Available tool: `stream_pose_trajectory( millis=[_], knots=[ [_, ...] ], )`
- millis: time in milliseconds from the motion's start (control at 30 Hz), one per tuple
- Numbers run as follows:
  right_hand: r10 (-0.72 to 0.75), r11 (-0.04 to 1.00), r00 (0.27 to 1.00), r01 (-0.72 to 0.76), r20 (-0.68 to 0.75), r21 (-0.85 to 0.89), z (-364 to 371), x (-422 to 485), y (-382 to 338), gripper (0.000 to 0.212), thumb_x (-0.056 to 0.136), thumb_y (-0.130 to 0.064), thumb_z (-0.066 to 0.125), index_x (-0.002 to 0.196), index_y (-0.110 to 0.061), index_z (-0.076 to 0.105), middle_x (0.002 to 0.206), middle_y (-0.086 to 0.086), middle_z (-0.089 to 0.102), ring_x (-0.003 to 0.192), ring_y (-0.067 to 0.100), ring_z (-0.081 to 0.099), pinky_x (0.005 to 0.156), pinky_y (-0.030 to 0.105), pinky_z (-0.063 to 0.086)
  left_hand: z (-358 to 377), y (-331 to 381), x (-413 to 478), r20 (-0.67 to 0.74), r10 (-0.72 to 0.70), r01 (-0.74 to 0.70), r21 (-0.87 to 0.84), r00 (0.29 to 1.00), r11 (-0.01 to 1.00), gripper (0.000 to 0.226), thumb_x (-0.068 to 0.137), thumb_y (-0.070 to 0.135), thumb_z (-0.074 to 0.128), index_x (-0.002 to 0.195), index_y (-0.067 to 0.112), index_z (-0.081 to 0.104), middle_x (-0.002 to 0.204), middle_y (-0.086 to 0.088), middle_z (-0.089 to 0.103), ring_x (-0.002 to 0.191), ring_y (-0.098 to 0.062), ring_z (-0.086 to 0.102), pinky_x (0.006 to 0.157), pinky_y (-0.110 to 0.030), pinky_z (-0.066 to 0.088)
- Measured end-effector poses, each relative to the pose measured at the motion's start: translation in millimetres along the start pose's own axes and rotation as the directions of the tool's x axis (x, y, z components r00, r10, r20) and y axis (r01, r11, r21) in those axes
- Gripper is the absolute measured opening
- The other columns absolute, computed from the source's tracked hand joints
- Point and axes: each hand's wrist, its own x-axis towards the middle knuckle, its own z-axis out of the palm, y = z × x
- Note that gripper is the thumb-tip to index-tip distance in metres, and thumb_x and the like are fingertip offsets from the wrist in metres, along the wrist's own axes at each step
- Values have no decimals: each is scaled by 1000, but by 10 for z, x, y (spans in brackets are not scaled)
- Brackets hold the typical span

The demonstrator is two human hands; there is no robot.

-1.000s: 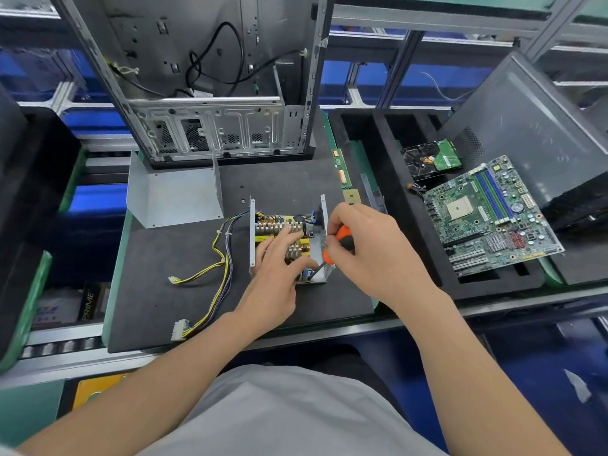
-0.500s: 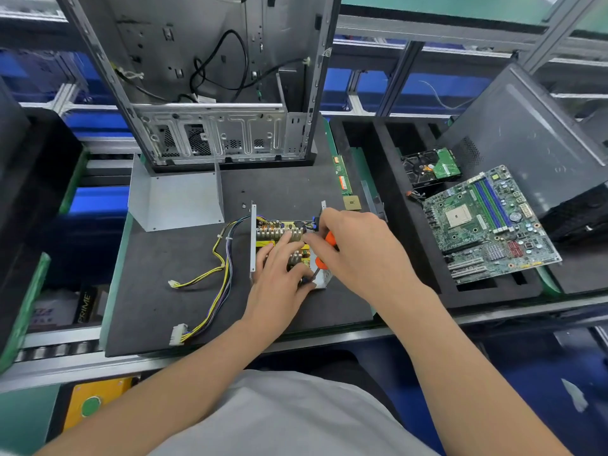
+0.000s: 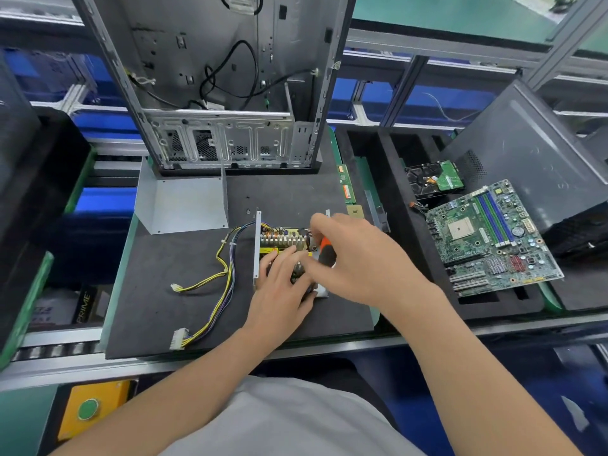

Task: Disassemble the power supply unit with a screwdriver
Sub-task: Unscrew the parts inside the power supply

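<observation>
We see the power supply unit [image 3: 283, 240] lying open-topped on the dark mat of the desk [image 3: 184, 307], its two thin metal side walls standing upright. Inside sits a yellow board with a row of silver heatsink fins and a copper coil. A bundle of yellow, black and purple wires [image 3: 227, 268] leaves its left side and ends in a large white connector [image 3: 178, 339] and a smaller one [image 3: 176, 287]. The left hand [image 3: 279, 291] rests on the near part. The screwdriver [image 3: 325, 250], orange and black handled, is gripped by the right hand [image 3: 365, 261] over the unit's right side; we cannot see its tip.
</observation>
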Motion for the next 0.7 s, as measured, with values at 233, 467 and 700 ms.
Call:
stream_pose_trajectory(
  millis=[233,467,700],
  knots=[
    [107,994,993,-107,57,3,-40,57,19,14,102,-32,59,104,-20,52,92,3,62,85,29,61,75,46,57,15,5,13,-84,33,-34,-3,996,999,8,89,24,68,87,17,68,135,-10,57,138,-32,50,118,-50,33],
    [-179,979,938,199,296,-39,-190,80,52,46,78,2,66,109,-30,54,99,-10,57,92,17,56,67,37,51,28,16,17,-120,28,-25,32,992,999,9,85,22,73,86,17,66,117,-11,59,128,-32,51,122,-47,25],
    [233,939,973,-227,-8,-258,-6,110,-54,35,102,-54,52,99,-20,43,78,-1,43,72,26,51,60,34,42,37,25,28,-96,19,-17,29,995,999,6,87,22,73,89,17,71,130,-12,63,135,-30,48,121,-47,28]
  ],
)
